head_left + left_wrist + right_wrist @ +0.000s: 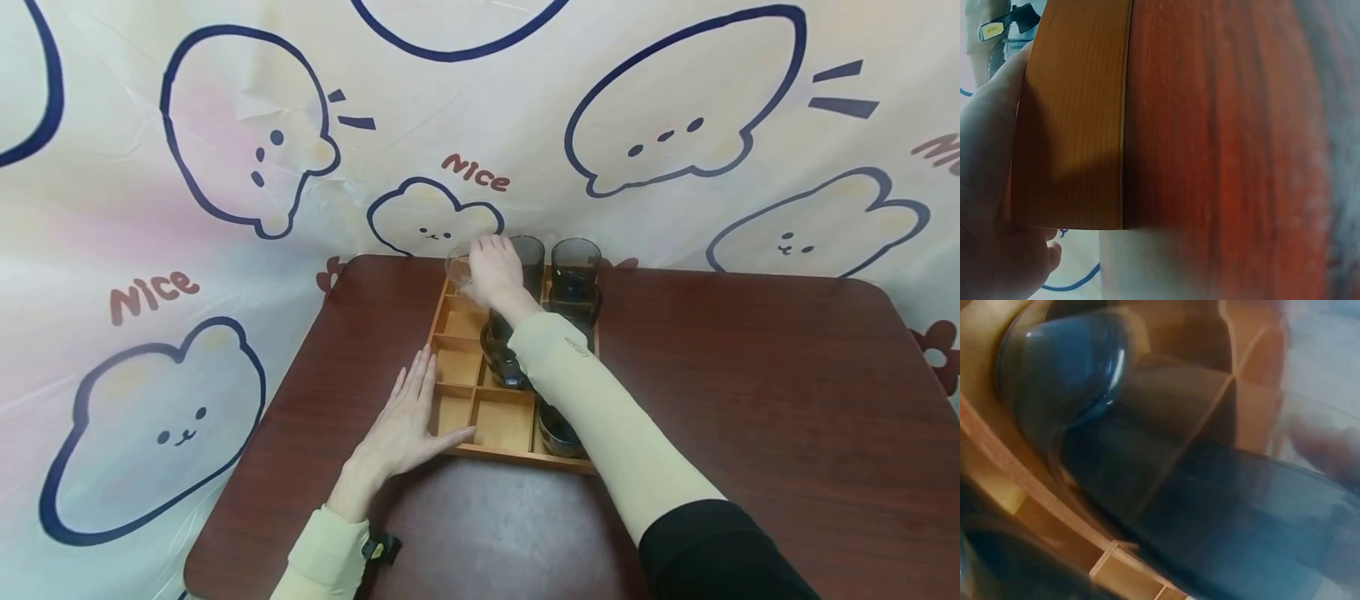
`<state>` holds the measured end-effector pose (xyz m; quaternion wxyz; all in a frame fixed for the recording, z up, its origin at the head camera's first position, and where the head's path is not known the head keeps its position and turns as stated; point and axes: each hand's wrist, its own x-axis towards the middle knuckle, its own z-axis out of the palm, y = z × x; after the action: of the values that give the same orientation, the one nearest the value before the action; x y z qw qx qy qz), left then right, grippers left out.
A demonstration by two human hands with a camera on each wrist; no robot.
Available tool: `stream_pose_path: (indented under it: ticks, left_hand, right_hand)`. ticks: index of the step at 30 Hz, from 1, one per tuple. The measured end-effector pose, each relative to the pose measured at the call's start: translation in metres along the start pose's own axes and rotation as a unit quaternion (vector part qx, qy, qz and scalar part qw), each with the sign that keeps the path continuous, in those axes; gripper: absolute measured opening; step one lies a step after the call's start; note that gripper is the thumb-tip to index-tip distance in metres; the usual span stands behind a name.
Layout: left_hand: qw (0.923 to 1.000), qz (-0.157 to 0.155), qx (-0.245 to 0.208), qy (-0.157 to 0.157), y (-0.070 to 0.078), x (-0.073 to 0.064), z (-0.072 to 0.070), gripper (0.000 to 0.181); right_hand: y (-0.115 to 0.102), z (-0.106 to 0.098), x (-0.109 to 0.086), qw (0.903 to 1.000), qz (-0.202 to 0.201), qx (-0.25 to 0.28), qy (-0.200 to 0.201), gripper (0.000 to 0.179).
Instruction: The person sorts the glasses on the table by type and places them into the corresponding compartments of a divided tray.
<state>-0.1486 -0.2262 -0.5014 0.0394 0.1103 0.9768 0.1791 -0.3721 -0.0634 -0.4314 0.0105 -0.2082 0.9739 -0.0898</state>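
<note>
At the far left corner of the divided wooden tray, my right hand holds a clear drinking glass by its side. Through the smoky glass in the right wrist view, a blurred finger shows. Dark tinted glasses stand in the tray's middle and right compartments, one dark glass in the front right one. My left hand rests against the tray's near left corner, fingers straight along the left side and thumb stretched over the front edge. Its palm lies beside the tray's wooden wall.
The tray sits on a dark reddish-brown table, near its back edge. A patterned cloth hangs behind the table and down its left side. My right forearm crosses over the tray and hides part of the glasses.
</note>
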Motion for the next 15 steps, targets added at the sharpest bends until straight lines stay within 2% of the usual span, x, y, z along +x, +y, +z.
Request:
stream_pose_path:
  ticks: [3,10,15]
  left_hand:
    - [0.9999,0.009,0.002,0.008,0.0,0.0005,0.0,0.132]
    - [0.9999,0.008,0.0,0.007,-0.0003,0.0003,0.0003,0.132]
    - [1.0,0.004,-0.002,0.003,0.0008,0.0013,-0.0014,0.132]
  right_hand:
    - [-0.0021,-0.0015,0.0018,0.9994,0.007,-0.024,-0.025,0.094]
    - [-0.005,0.0001,0.003,0.9958,0.025,-0.069,-0.055,0.095]
    - [-0.0049,-0.0001,0.0029,0.9947,0.031,-0.077,-0.06,0.094]
